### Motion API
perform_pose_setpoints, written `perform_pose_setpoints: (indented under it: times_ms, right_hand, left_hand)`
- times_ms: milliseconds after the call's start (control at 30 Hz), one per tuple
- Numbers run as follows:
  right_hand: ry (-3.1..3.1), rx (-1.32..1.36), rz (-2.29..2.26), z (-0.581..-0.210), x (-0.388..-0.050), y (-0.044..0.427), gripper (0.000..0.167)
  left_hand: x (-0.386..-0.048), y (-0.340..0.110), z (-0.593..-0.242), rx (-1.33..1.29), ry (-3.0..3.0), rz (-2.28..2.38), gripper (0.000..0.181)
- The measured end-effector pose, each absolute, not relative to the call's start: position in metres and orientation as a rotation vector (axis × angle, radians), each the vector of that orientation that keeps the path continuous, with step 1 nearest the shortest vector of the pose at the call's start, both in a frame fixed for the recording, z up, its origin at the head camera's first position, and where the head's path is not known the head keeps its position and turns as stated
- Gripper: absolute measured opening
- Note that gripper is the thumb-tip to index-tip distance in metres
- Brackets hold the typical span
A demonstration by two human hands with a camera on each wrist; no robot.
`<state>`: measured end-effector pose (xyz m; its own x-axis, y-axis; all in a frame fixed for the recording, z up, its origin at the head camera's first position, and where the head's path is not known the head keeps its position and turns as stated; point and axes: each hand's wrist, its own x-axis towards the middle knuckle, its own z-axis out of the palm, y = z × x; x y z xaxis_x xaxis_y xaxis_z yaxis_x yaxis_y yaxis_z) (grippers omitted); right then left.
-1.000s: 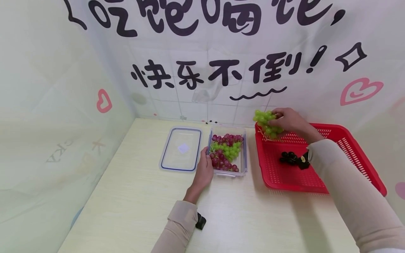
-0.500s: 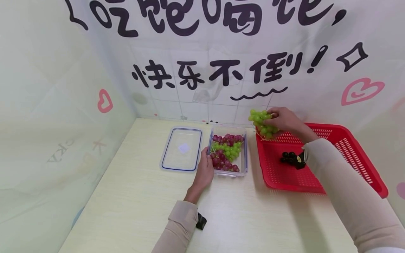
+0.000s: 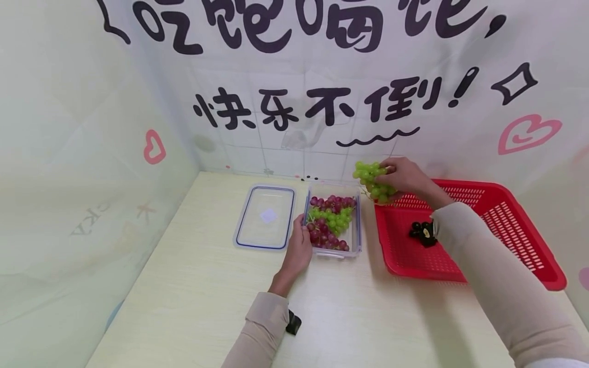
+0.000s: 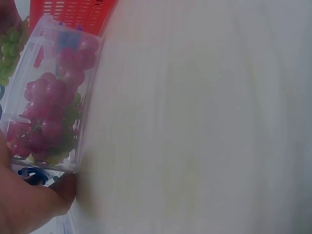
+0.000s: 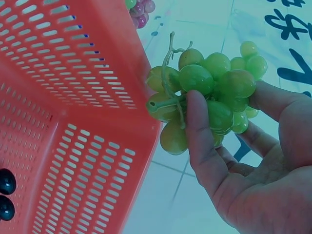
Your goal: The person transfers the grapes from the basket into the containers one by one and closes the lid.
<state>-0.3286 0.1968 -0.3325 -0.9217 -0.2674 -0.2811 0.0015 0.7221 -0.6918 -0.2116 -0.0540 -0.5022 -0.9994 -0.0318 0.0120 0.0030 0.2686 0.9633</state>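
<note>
My right hand [image 3: 405,178] pinches a bunch of green grapes [image 3: 370,179] above the left rim of the red basket [image 3: 391,263]. In the right wrist view, the thumb lies across the bunch beside its bare stem [image 5: 168,85]. With my left hand [image 3: 298,250] I hold the left side of a clear plastic container [image 3: 358,232] standing on the table. Inside it, red grapes [image 3: 323,237] lie at the front and back, with green grapes [image 3: 338,221] between them. Black grapes [image 3: 415,228] rest in the basket, partly hidden by the right wrist's camera.
Left of the container lies a clear lid [image 3: 267,217] with a blue seal. The pale table [image 3: 202,286] meets a printed wall sheet [image 3: 276,158] at the back. The basket's raised rim stands close to the container's right side.
My right hand has moved left with the green grapes, from over the basket's corner toward the container. My left hand and the container have stayed in place.
</note>
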Motion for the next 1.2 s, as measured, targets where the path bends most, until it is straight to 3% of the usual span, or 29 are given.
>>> perform_pose_setpoints:
  times_ms: [1200]
  right_hand:
    - [2.543, -0.199, -1.009, -0.344, -0.333, 0.152, 0.045]
  left_hand:
    - [-0.211, -0.056, -0.501, 0.011, -2.464, -1.895, 0.045]
